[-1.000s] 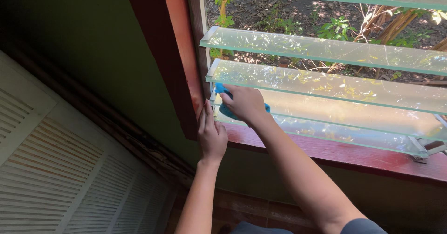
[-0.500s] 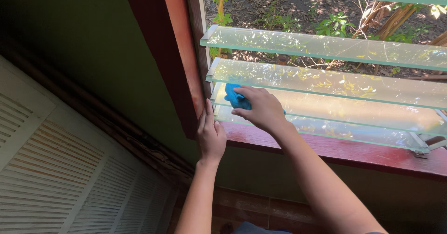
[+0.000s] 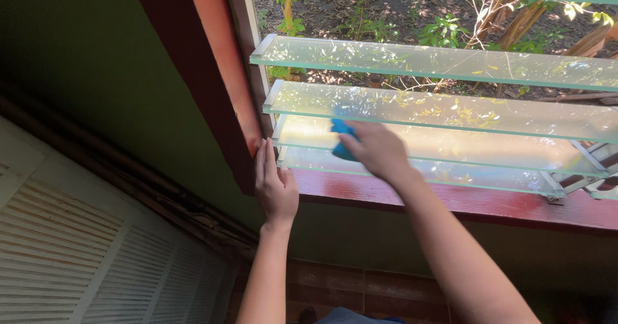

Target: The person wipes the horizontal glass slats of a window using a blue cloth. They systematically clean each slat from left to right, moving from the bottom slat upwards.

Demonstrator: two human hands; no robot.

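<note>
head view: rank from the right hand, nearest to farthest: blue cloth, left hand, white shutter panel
1. Blue cloth: gripped in the right hand, against a lower glass slat.
2. Left hand: to the left and below, resting against the red window frame.
3. White shutter panel: far lower left, below the green wall.

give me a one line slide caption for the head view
Right hand presses a blue cloth on a glass louvre slat while the left hand rests against the red window frame.
</note>
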